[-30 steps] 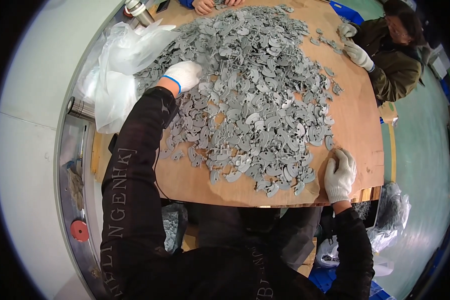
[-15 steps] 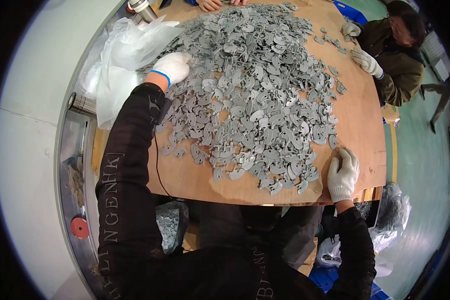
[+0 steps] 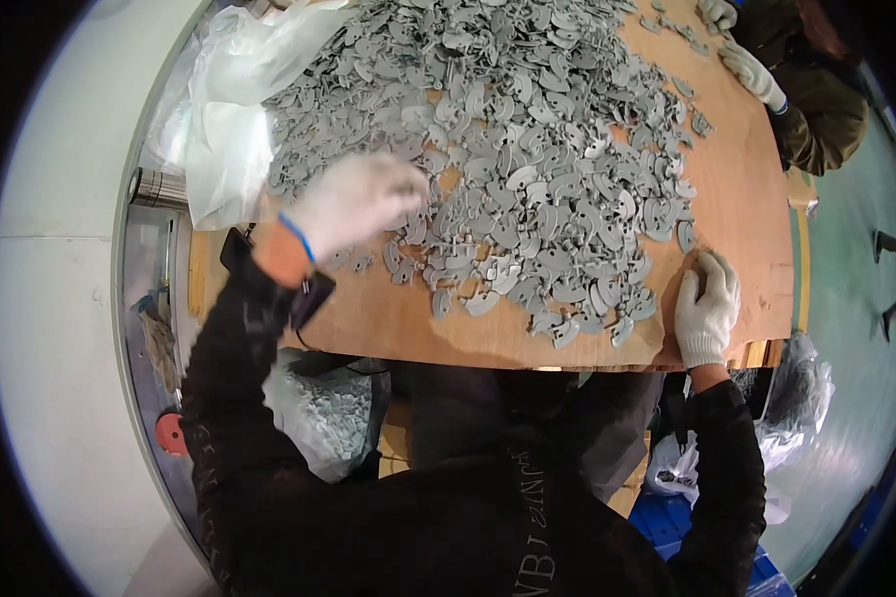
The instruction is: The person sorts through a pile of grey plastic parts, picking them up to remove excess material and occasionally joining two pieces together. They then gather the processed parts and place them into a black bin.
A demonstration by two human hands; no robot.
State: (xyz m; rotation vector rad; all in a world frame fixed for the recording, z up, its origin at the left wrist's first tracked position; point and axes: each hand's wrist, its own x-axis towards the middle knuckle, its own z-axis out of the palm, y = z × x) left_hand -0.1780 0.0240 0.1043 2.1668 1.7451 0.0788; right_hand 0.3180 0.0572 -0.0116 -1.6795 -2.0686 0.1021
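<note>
A broad heap of small grey curved parts with holes (image 3: 528, 129) covers much of the wooden tabletop (image 3: 368, 318). My left hand (image 3: 358, 199), in a white glove with a blue cuff edge, is over the left side of the heap. Motion smears its fingers, so whether they hold a part cannot be made out. My right hand (image 3: 707, 308), gloved in white too, rests on the board near its front right corner, fingers and thumb apart and nothing in them. Loose grey parts lie a little left of it.
Crumpled clear plastic sheeting (image 3: 231, 119) lies along the left side beside a metal cylinder (image 3: 157, 189). Below the table's front edge stands a bag of small pale parts (image 3: 334, 413). Across the right corner, a co-worker's gloved hand (image 3: 752, 75) rests on the board.
My left hand has come nearer to me from the heap's far left and is now blurred. The view has shifted, moving the heap upward in the picture. My right hand stays by the corner.
</note>
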